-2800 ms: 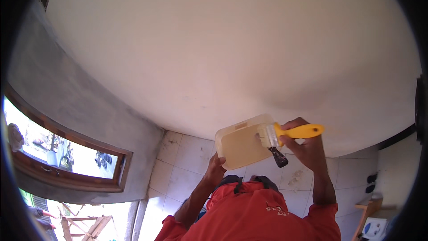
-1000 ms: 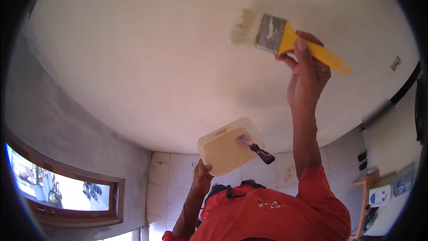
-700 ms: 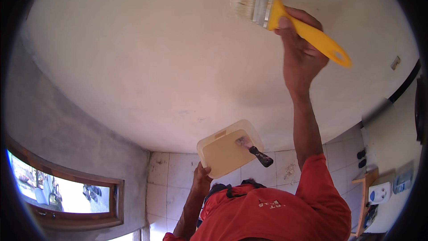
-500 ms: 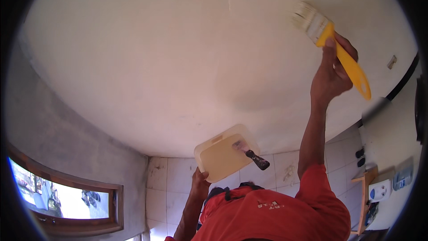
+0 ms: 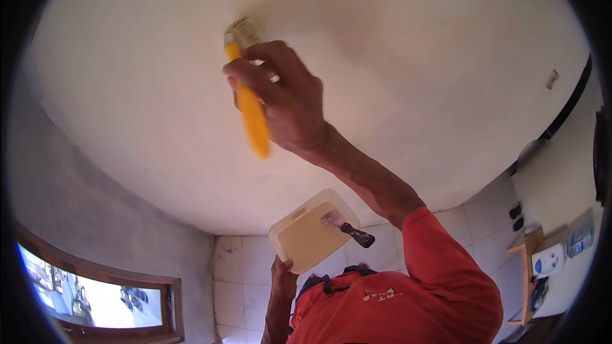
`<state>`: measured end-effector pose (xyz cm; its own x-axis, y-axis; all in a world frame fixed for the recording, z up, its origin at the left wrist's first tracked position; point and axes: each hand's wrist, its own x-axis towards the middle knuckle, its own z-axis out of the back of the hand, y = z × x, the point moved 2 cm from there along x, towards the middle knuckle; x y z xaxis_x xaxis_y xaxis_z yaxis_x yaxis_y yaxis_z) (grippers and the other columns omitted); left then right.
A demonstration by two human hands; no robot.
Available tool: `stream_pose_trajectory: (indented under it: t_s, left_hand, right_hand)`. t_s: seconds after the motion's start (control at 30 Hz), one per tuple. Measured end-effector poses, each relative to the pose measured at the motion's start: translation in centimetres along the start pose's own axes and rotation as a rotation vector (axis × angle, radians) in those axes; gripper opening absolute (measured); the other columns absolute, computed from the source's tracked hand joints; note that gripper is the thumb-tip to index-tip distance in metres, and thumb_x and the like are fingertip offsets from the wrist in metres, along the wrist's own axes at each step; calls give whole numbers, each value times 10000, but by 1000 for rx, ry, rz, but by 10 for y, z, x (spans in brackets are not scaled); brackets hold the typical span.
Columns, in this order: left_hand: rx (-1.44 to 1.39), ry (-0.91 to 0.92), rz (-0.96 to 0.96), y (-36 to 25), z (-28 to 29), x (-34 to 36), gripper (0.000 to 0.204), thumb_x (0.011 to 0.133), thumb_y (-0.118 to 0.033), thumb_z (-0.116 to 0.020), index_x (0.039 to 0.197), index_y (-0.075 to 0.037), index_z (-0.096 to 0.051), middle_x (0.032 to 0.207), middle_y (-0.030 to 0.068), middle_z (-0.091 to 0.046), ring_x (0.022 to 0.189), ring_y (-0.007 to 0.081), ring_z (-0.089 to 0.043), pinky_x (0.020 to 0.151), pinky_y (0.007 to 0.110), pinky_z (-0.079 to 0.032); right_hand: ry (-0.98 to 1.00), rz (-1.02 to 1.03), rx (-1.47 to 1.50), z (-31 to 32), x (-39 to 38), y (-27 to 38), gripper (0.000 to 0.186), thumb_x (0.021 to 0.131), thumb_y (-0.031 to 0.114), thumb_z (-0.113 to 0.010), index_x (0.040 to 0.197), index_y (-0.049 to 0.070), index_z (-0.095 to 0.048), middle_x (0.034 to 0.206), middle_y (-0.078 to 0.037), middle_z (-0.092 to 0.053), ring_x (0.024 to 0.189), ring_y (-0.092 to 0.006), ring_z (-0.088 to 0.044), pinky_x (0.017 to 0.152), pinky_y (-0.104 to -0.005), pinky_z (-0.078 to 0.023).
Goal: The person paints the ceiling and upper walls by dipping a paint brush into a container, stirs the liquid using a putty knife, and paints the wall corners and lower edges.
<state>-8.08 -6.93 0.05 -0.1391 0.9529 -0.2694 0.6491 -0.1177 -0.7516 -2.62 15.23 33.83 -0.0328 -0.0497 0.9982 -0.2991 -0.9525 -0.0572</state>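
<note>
My right hand (image 5: 290, 99) is wrapped around the yellow handle of a wide paintbrush (image 5: 253, 121), raised at the upper left of centre. Its pale bristles are up against the cream wall (image 5: 421, 108), though I cannot tell how firmly they touch. Lower down, my left hand (image 5: 284, 275) grips the near left edge of a shallow cream tray (image 5: 306, 236). Inside the tray rests a scraper (image 5: 357, 234), its dark stained handle poking out over the right rim.
A wood-framed window (image 5: 102, 293) is set in the grey wall (image 5: 83, 165) on the left. White floor tiles (image 5: 239, 280) lie below. To the right are a wooden shelf (image 5: 526, 274), a white water dispenser (image 5: 548, 260) and a small wall fitting (image 5: 552, 79).
My right hand has swept the paintbrush from the upper right across to the left, and its arm now crosses the wall. The tray in my left hand sits slightly lower in view.
</note>
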Motion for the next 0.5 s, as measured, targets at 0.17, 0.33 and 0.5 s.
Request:
stream_pose_trajectory:
  t_s: [0.17, 0.33, 0.5]
  left_hand:
    - [-14, 45, -1, 2, 11, -3, 789, 844, -416, -638, 1441, 6, -340, 1353, 135, -519, 1227, 253, -555, 992, 408, -493]
    - [-30, 51, -55, -5, 12, -2, 619, 870, -329, -584, 1366, 19, -459, 1291, 124, -591, 1168, 249, -608, 985, 411, -506]
    - [-8, 16, -49, -6, 16, -5, 635, 860, -337, -595, 1368, 19, -457, 1293, 124, -590, 1171, 250, -606, 984, 408, -505]
  right_hand:
    - [-208, -160, -113, 120, -3, -57, 230, 834, -75, -679, 1032, 33, -634, 990, -88, -629, 917, -216, -622, 776, -300, -516]
    - [-458, -430, -215, 207, -12, -79, 135, 895, -46, -639, 1018, 9, -629, 993, -88, -622, 924, -209, -616, 781, -319, -526]
    - [-92, -149, -395, 126, -46, -43, 246, 820, -1, -710, 1051, 64, -659, 1019, -71, -622, 890, -200, -631, 687, -292, -536]
